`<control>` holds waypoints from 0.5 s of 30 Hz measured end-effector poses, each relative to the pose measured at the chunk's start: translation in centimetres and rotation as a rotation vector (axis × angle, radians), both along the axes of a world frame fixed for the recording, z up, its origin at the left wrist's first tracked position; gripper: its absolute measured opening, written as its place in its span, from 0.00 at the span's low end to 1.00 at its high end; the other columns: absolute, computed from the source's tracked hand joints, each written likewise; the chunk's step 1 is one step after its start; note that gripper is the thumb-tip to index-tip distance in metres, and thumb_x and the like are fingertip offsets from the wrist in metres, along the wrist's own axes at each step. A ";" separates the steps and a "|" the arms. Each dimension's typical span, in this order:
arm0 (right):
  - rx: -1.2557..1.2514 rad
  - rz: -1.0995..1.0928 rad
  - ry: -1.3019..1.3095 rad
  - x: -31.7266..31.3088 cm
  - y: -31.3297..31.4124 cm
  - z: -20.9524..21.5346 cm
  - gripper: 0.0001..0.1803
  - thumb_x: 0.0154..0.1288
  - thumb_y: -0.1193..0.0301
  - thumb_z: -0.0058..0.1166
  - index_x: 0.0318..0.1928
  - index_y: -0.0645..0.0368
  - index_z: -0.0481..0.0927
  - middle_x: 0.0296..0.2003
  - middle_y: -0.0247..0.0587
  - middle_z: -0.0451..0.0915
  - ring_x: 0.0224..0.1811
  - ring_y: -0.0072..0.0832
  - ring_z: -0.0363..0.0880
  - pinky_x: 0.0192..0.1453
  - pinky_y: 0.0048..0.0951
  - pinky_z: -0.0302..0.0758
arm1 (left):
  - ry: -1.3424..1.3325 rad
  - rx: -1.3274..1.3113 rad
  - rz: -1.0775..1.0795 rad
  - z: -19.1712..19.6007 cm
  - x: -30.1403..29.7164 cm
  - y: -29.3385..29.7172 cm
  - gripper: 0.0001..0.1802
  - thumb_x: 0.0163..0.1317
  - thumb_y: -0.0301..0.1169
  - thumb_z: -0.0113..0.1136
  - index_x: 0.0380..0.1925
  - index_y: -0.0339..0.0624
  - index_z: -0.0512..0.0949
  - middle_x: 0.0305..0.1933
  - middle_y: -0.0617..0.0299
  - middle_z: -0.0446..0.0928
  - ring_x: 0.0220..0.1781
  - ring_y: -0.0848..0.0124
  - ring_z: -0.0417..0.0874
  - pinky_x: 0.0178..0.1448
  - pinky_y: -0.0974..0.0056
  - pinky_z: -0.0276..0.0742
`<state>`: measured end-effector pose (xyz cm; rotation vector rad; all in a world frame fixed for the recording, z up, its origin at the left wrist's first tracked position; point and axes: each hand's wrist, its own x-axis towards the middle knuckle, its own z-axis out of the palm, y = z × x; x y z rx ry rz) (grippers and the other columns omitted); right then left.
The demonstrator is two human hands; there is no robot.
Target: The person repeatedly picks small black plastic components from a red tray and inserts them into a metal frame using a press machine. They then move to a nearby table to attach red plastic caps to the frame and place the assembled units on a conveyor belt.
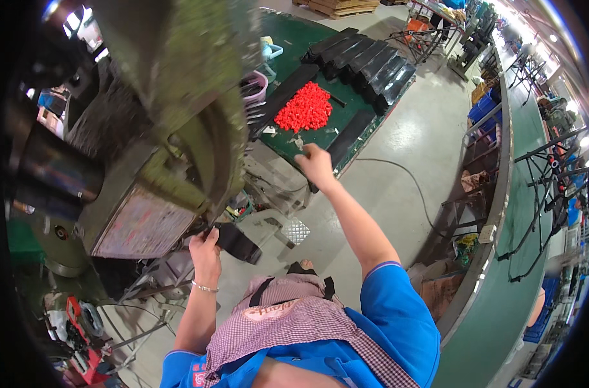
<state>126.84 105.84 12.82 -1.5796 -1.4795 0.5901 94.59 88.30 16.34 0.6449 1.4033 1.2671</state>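
My left hand, with a bracelet on its wrist, is closed on the end of a flat black strip beside the lower part of a green machine. Farther forward and right, my right hand is over the near corner of a green table. Its fingers are curled together, and whatever they may hold is too small or hidden to make out. Under this hand runs another long black strip along the table's edge. Just beyond my fingertips lies a pile of small red parts.
Several black strips lie in overlapping rows at the table's far side. A purple basket stands between machine and table. A cable crosses the floor. On the right runs a long green workbench with black metal frames.
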 end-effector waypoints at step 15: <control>-0.174 -0.087 -0.325 0.2 14.4 -8.3 0.08 0.58 0.75 0.50 0.39 0.60 0.75 0.38 0.56 0.79 0.40 0.49 0.82 0.42 0.46 0.80 | -0.044 0.146 0.174 2.3 4.1 0.1 0.04 0.61 0.17 0.52 0.34 0.36 0.70 0.36 0.62 0.75 0.36 0.73 0.77 0.41 0.68 0.76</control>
